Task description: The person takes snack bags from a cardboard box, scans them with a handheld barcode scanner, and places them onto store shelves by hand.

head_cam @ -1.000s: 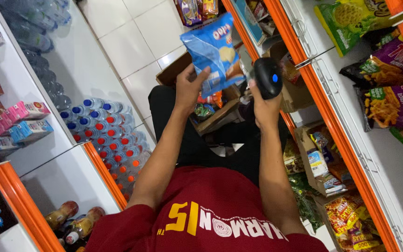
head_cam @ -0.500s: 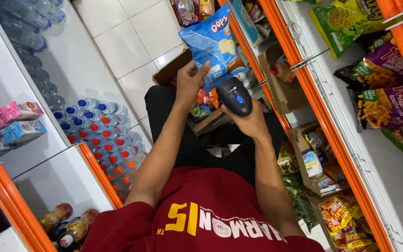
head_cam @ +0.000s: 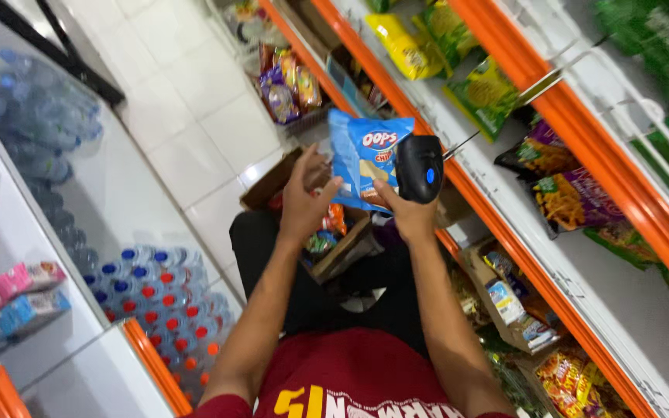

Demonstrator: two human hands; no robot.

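Snack bag, blue with a picture of chips on the front, is held up in the air between the person's two hands, above a cardboard box that sits on the white tiled floor. The left hand has it by the lower left edge: the thumb presses the front of the bag and the fingers are spread loosely behind it, half open. The right hand is closed around the grip of a black barcode scanner with a small blue button on its head. The scanner's head sits just beside the right edge of the bag, touching or nearly touching it; which cannot be told.

Both forearms reach forward from a dark red shirt with yellow lettering. The person wears black trousers, and the box lies just ahead of the legs, with small colourful packets in it.

To the right runs a shelf rack with orange edges, hung and stacked with yellow, green and purple snack bags. To the left stand packs of water bottles with blue and red caps, next to another orange-edged shelf with pink and blue packets.
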